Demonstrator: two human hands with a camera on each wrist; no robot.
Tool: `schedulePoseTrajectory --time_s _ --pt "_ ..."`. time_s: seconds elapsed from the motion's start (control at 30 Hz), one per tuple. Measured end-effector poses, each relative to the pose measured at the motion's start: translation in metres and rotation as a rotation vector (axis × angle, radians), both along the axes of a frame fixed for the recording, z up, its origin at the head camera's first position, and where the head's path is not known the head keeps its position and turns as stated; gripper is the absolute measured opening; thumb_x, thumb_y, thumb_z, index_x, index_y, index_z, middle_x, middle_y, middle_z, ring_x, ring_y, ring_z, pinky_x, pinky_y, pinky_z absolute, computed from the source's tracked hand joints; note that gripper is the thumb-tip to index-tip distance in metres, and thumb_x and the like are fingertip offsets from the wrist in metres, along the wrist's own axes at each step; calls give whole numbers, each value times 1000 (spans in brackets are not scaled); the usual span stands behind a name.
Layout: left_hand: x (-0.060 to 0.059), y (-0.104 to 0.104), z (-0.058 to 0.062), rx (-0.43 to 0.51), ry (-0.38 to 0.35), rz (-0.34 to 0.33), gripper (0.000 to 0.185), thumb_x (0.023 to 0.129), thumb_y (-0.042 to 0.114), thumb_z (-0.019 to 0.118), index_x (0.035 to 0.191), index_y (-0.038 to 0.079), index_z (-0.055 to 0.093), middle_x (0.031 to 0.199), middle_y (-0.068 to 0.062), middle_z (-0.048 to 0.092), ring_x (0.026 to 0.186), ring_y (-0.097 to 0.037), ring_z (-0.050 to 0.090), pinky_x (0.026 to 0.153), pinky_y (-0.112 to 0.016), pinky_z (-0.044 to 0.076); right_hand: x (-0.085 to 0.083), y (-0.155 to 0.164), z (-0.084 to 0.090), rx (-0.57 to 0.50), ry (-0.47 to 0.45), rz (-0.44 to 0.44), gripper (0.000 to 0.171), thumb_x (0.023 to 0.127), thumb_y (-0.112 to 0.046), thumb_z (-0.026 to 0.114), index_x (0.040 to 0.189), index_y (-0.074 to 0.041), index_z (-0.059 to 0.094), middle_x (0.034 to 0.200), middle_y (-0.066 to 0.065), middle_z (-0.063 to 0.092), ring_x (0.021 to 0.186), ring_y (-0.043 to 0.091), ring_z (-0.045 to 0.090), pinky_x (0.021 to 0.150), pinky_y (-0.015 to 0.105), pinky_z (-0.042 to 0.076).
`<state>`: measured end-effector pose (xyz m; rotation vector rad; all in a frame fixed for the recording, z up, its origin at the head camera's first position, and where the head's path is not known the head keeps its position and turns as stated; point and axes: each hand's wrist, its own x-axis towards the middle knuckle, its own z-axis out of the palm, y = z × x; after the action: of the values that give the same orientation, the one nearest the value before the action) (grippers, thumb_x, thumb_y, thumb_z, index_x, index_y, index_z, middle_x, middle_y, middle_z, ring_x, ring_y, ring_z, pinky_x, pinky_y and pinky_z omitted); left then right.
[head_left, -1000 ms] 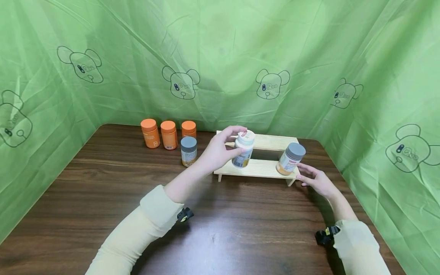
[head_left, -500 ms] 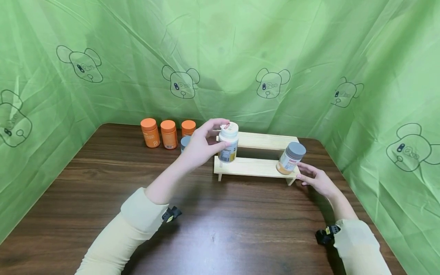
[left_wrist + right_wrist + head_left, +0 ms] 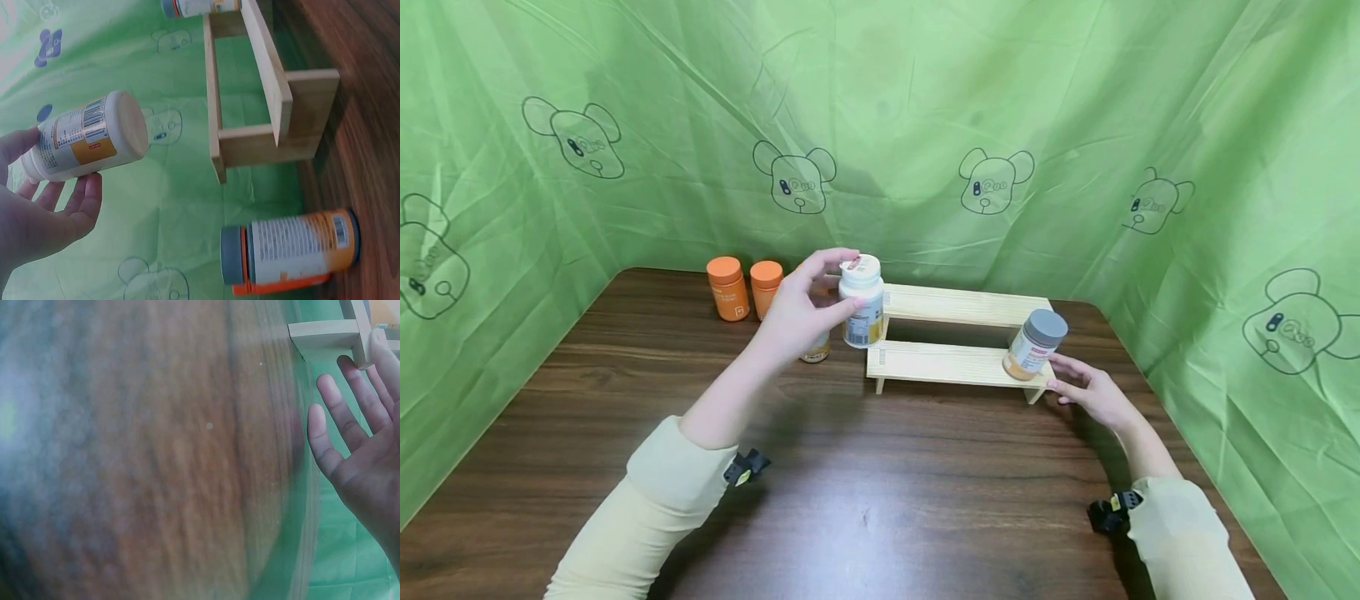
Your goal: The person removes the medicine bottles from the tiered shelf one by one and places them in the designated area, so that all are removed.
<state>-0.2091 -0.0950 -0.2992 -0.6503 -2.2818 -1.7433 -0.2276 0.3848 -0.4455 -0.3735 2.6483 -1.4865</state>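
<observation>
My left hand [image 3: 793, 312] grips a white pill bottle [image 3: 862, 312] between thumb and fingers, upright and raised beside the left end of a two-tier wooden shelf [image 3: 947, 364]. In the left wrist view the bottle [image 3: 87, 134] shows its barcode label and base, clear of the shelf. My right hand [image 3: 1093, 400] holds the right end of the lower tier, thumb at the front corner and fingers behind. In the right wrist view the right hand [image 3: 369, 437] has its other fingers spread below the board. A grey-lidded pill bottle [image 3: 1033, 346] stands on the lower tier's right end.
Orange pill bottles [image 3: 728, 289] stand at the back left of the dark wooden table [image 3: 880, 500]; one is mostly behind the left hand. Another grey-lidded bottle [image 3: 294, 247] stands before them, largely hidden in the head view. Green cloth [image 3: 880, 100] walls the table's back and sides.
My left hand has carried the white pill bottle leftward and up, from over the shelf's lower tier to beyond its left end. The right hand and shelf have stayed put.
</observation>
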Motion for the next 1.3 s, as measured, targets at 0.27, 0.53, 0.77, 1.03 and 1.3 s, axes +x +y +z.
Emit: schedulePoseTrajectory --time_s 0.27,0.53,0.77,1.03,1.3 --pt "-1 -20 -3 13 -3 34 51 83 18 73 129 25 52 127 -2 57 112 -23 58 87 -42 52 -1 1 -2 -8 8 3 56 94 -13 59 140 7 36 135 35 41 94 -6 58 70 30 56" --pt "7 -33 7 3 29 92 51 84 7 71 130 12 51 127 -10 56 112 -24 57 87 -41 50 0 0 -2 -5 6 4 55 94 -11 58 141 7 35 135 35 41 95 -5 58 70 30 56" --pt "-6 -55 -11 -20 20 146 53 83 18 74 131 24 52 127 -1 57 107 -20 58 81 -29 54 1 0 0 -6 3 9 55 94 -10 57 142 6 34 137 34 40 96 -4 59 71 30 56" --pt "-7 -73 -21 -71 29 207 51 84 22 73 130 27 52 122 -4 58 101 -20 59 72 -26 55 1 -1 0 -7 6 4 53 94 -6 56 141 7 35 135 35 40 95 -6 58 70 29 56" --pt "-9 -87 -35 -126 72 296 53 83 18 74 131 21 52 119 -9 60 96 -20 58 72 -19 50 1 -1 0 10 11 0 54 94 -9 57 141 6 35 136 33 42 96 -7 57 70 31 56"
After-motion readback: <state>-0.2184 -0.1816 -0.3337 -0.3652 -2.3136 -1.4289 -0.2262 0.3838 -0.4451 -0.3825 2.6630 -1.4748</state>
